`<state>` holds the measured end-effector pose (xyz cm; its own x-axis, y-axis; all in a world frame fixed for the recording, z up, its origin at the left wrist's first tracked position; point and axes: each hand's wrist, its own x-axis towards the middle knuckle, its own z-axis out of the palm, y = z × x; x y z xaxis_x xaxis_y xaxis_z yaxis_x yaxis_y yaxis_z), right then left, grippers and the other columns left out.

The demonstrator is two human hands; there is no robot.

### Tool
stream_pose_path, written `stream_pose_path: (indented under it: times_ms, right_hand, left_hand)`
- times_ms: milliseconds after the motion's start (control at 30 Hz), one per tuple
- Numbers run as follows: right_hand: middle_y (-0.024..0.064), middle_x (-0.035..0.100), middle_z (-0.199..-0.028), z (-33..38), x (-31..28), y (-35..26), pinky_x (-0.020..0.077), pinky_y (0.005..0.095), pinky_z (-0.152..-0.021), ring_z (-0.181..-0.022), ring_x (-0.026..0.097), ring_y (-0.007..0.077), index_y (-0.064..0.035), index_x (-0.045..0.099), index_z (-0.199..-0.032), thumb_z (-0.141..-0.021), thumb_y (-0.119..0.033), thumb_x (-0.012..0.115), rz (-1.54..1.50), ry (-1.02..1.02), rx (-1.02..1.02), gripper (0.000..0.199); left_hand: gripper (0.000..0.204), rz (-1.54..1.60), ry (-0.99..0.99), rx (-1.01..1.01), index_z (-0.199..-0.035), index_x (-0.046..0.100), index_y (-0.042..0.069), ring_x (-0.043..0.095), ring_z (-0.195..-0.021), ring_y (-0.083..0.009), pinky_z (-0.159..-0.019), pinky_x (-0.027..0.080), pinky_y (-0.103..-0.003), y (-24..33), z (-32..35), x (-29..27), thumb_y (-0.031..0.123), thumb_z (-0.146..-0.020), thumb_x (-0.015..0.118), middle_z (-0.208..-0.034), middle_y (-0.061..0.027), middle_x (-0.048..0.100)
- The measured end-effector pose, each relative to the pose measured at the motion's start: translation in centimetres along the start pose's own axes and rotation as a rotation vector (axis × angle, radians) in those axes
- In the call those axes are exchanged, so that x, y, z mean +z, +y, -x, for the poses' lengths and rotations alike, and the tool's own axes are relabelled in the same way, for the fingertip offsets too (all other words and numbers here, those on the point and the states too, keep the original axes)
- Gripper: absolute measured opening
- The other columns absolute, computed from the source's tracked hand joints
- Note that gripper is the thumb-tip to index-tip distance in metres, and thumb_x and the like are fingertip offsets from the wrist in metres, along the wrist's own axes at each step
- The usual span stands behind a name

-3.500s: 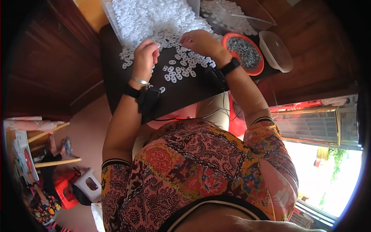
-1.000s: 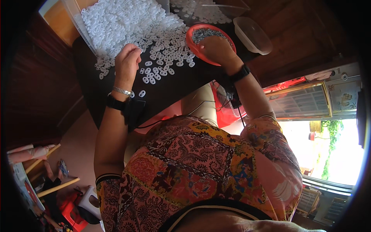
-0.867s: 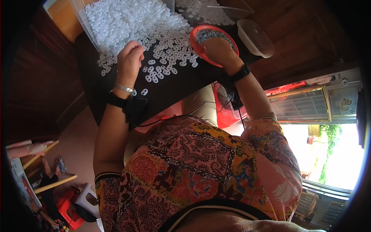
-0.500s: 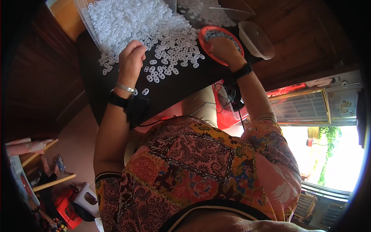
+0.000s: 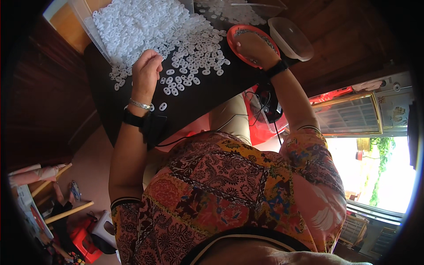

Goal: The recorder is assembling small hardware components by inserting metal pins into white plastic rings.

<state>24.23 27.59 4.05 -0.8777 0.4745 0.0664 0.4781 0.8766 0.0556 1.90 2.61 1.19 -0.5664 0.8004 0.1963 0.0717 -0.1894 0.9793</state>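
Note:
My left hand (image 5: 147,70) is closed above the dark table, fingers curled and thumb pressed in. Whatever it may hold is hidden, though a bit of white shows by its fingertips. Beside it spread small white oval plastic pieces (image 5: 194,55), each with two holes. Over at the right, a red bowl (image 5: 232,49) contains small grey metal-looking bits (image 5: 240,32). My right hand (image 5: 257,47) reaches into this bowl, back of the hand up and fingers bent in. Its grip is mostly out of sight, and anything in it is too small to make out.
A clear plastic bin (image 5: 81,17) spills a large heap of white pieces (image 5: 137,28) onto the table (image 5: 190,104). An oval translucent tub (image 5: 291,39) stands right of the bowl. A black cable (image 5: 176,141) runs below the table edge. Stools (image 5: 86,243) are at lower left.
My right hand has shifted slightly within the red bowl and turned so more of its back shows. My left hand stays closed near the white pieces. The whole view has shifted a little.

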Motion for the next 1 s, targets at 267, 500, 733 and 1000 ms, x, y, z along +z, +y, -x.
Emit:
stream_pose_path:
  times_ms: [267, 500, 733, 1000]
  right_hand:
    - [0.0191, 0.059, -0.071, -0.6, 0.4, 0.1, 0.0453, 0.0443, -0.065, -0.072, 0.058, 0.0369, -0.0001, 0.059, -0.069, -0.063, -0.010, 0.052, -0.003, 0.150, -0.143, 0.014]
    - [0.0163, 0.060, -0.079, -0.4, -0.8, -2.1, 0.0456, 0.0373, -0.066, -0.074, 0.058, 0.0296, -0.0019, 0.059, -0.083, -0.073, -0.013, 0.055, -0.197, 0.071, -0.084, 0.016]
    - [0.0023, 0.061, -0.082, 1.3, -2.7, -6.2, 0.0482, 0.0248, -0.068, -0.075, 0.058, 0.0099, 0.0015, 0.061, -0.100, -0.083, -0.011, 0.059, -0.998, 0.219, -0.068, 0.022]
    - [0.0061, 0.065, -0.081, 0.9, -3.1, -14.3, 0.0486, 0.0228, -0.065, -0.070, 0.060, 0.0105, 0.0014, 0.063, -0.095, -0.086, -0.020, 0.063, -1.573, 0.172, 0.032, 0.023]
  left_hand:
    - [0.013, 0.000, 0.010, -0.020, -0.077, 0.056, 0.005, 0.039, -0.050, -0.0033, -0.044, 0.031, -0.018, 0.2, -0.2, -0.2, 0.015, -0.086, 0.055, -0.060, 0.0026, 0.048]
    - [0.013, 0.008, -0.002, -0.024, -0.076, 0.056, 0.005, 0.039, -0.049, -0.0035, -0.043, 0.031, -0.018, 0.4, 0.1, -0.1, 0.015, -0.085, 0.055, -0.060, 0.0023, 0.048]
    - [0.014, 0.192, -0.049, -0.131, -0.075, 0.055, 0.007, 0.041, -0.045, -0.0050, -0.040, 0.029, -0.019, 1.8, 0.9, 0.6, 0.017, -0.085, 0.054, -0.060, 0.0010, 0.050]
    - [0.014, 0.148, -0.137, -0.050, -0.078, 0.054, 0.007, 0.041, -0.049, -0.0032, -0.044, 0.031, -0.017, 2.2, 1.7, 1.2, 0.018, -0.085, 0.054, -0.062, 0.0019, 0.050]
